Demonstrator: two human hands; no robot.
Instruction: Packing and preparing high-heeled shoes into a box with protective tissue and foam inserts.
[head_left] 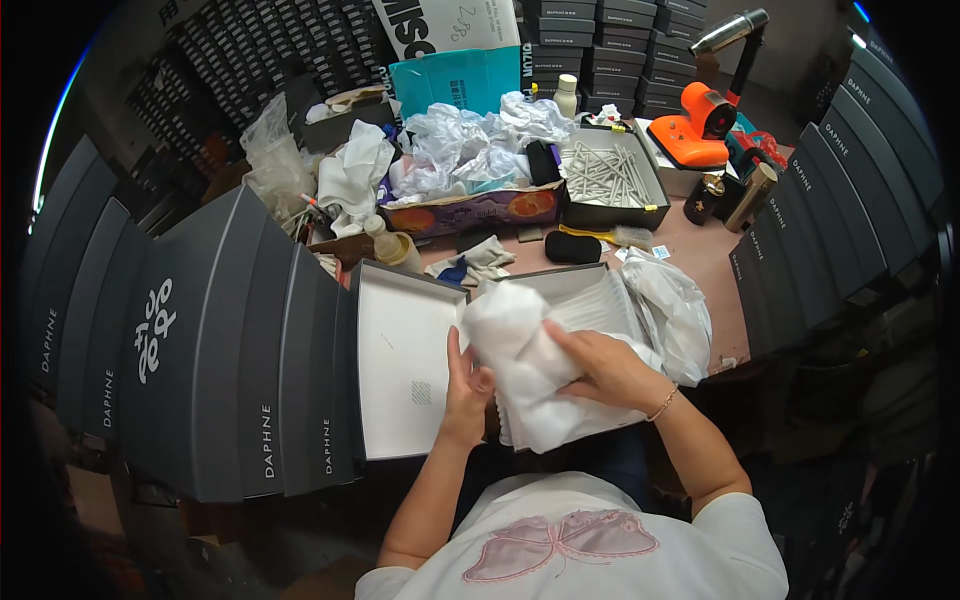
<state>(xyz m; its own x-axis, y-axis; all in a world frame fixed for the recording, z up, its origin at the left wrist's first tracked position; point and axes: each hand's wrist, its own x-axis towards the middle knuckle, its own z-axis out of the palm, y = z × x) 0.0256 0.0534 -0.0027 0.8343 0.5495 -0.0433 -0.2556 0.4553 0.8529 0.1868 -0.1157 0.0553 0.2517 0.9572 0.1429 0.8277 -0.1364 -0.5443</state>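
Note:
A bundle wrapped in soft white sheeting (535,400) is held tilted over an open shoe box (582,288) with a pale ribbed lining. My right hand (605,370) grips its right side, thumb on top and fingers curled beneath. On the other side, my left hand (465,395) is held upright with its fingers apart, at the bundle's left edge; whether it presses on it is hard to see. What the wrapping contains is hidden. An upturned white-lined box lid (400,340) lies left of the box. Against the box's right side rests a white plastic bag (672,310).
Stacked dark shoe boxes rise at the left (215,350) and right (830,200). Farther back are a carton of crumpled white paper (470,215), a tray of white sticks (612,172), an orange device (690,125), a brush (630,236) and a black case (572,247).

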